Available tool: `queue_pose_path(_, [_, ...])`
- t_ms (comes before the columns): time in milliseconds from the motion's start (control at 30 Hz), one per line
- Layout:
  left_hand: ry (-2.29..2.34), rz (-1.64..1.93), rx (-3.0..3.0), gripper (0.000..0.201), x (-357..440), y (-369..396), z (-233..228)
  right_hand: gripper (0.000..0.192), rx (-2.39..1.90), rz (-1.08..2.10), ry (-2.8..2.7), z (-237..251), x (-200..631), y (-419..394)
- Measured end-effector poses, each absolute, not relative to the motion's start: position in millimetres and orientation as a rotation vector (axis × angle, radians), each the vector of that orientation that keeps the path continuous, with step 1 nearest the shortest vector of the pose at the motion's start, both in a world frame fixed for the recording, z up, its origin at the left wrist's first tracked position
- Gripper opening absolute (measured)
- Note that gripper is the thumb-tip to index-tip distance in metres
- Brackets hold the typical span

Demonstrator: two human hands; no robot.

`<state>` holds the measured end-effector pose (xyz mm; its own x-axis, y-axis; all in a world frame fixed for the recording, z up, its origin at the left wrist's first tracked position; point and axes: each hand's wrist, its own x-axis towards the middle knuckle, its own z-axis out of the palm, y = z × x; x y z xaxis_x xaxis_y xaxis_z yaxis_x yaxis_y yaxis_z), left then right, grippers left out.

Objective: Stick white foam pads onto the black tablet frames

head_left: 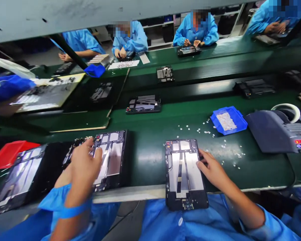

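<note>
An opened tablet (194, 167), its silver inner plates and dark ribbon cables showing, lies partly over the table's near edge. My right hand (212, 169) grips its right side, thumb at the rim. To the left, my left hand (84, 164), with a blue band at the wrist, hovers by a stack of opened tablets (115, 157). Its thumb and forefinger are apart, with nothing visible between them; the other fingers are partly hidden. Small dark parts (71, 152) lie behind that hand, too blurred to name. Beside its wrist shows another blue sleeve (52, 201), whose owner I cannot tell.
A blue tray (237, 122) holds small white pieces, with more scattered around it. A grey tape dispenser (268, 132) stands at right, a red tray (10, 154) at left. More tablets (145, 103) lie farther back. Several co-workers (197, 28) sit across the bench.
</note>
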<state>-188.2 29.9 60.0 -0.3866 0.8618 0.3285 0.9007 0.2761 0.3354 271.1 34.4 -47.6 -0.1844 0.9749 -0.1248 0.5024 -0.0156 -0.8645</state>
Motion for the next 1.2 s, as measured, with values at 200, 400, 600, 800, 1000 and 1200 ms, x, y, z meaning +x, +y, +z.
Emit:
queue_pose_path(200, [-1.826, -0.494, -2.656, 0.047, -32, 56, 23, 0.058, -1.529, 1.164, -1.793, -44, 272, 39])
queue_pose_path(400, [-1.618, -0.313, -2.808, 0.035, -19, 98, 9, 0.05, -1.542, 1.036, -1.842, -26, 283, 39])
queue_pose_path(600, [-1.471, -0.544, -2.805, 0.027, -30, 87, -6, 0.036, -1.298, 1.061, -1.889, 4, 232, 83])
queue_pose_path(800, [-1.757, -1.027, -2.626, 0.02, -21, 74, -24, 0.01, -1.169, 1.475, -1.928, -1, 167, 124])
queue_pose_path(1000, [-1.903, -1.228, -2.55, 0.015, -20, 66, -24, 0.019, -1.101, 1.459, -1.963, -6, 162, 118])
queue_pose_path(1200, [-2.11, -1.277, -2.541, 0.024, -17, 64, -16, 0.013, -1.193, 1.442, -1.841, -10, 157, 116])
